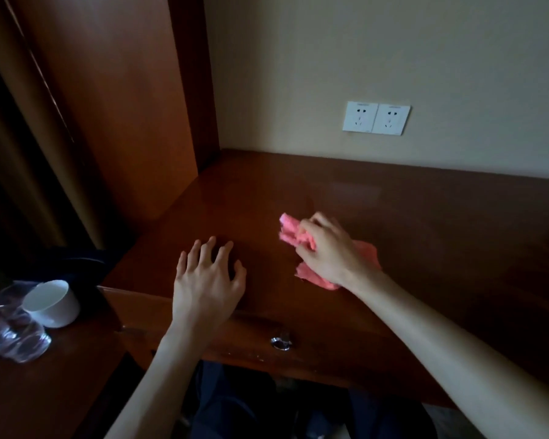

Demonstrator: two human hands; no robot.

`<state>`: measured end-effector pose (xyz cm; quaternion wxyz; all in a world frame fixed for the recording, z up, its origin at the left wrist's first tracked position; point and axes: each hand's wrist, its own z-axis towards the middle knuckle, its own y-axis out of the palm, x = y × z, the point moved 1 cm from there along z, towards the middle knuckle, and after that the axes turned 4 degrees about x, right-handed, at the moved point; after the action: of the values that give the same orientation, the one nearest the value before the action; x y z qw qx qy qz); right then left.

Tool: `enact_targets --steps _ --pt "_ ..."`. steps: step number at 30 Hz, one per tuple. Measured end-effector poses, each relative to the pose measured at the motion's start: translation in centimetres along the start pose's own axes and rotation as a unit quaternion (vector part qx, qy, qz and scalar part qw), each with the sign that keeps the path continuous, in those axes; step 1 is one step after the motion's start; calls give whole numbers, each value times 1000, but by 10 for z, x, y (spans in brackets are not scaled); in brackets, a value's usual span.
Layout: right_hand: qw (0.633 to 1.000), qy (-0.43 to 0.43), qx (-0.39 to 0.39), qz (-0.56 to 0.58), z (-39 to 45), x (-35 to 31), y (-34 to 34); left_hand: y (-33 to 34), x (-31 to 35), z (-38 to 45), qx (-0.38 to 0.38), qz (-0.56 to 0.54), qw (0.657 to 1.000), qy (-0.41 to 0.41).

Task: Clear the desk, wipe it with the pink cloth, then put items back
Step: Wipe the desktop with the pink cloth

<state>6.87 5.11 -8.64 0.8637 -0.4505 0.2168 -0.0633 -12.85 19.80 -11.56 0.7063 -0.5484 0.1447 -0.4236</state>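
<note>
The right hand point(327, 248) gripped the bunched cloth point(366, 253); the left hand point(208, 277) lay spread, empty, on the desk point(441, 223). Bunched so, the cloth could miss the 12 o'clock corner.

Surface point(425, 232) lies bare right of the pink cloth point(366, 251). Wardrobe panel point(124, 106) blocks left. Wall point(393, 58) closes the back.

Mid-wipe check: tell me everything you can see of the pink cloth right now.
The crumpled pink fabric cloth lies bunched on the glossy dark brown wooden desk top, right of centre. It looks soft and thin, with uneven, blurred edges. The right hand grips it from above, fingers curled into its folds; pink shows beyond the fingertips, behind the wrist and below the palm. The middle is hidden under the hand. The left hand rests apart from it, fingers spread on the desk.
</note>
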Motion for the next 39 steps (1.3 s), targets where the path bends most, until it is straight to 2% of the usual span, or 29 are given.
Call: enact_targets --steps 2,4,6,10,13,15,17,19,20,22,25,29,34,37,39 --pt "999 -31 -4 20 -20 -14 -7 0 0 1 -3 -3 1000 1" --pt "995 -74 -49 55 -57 -26 -21 0 2 0 5 -2 1000 -6" --pt "992 -82 -81 53 -69 -24 -31 -1 4 1 16 -2 1000 -6" --pt "999 -28 -8 33 -26 -17 -11 -5 4 -2 12 -16 1000 -7" --pt "995 -77 -28 49 -31 -51 4 -12 -1 6 6 -19 1000 13" --pt "986 -127 -89 66 -47 -65 3 -28 -16 19 -30 -43 998 26" --pt "980 -144 -113 75 -48 -63 1 -49 -44 29 -76 -39 996 -8" --pt "985 -123 -91 76 -44 -59 5 -67 -83 26 -142 -1 988 -59" --pt "989 -112 -74 70 -42 -61 11 -74 -103 20 -180 -16 980 -79" --pt "993 -98 -40 51 -34 -76 27 -82 -130 6 -217 -49 972 -72" --pt "996 -89 -11 22 -10 -117 62 -81 -139 -1 -167 -48 984 -26" --pt "993 -115 -12 32 0 -154 80 -83 -132 1 -125 -30 992 -17" --pt "984 -164 -53 55 -68 -117 15 -77 -135 -5 -98 -24 995 4" --pt "984 -153 -71 59 -98 -83 -34 -77 -135 -8 -87 -15 996 11" --pt "981 -147 -87 88 -100 -70 -44 -76 -137 -8 -85 -8 996 6"
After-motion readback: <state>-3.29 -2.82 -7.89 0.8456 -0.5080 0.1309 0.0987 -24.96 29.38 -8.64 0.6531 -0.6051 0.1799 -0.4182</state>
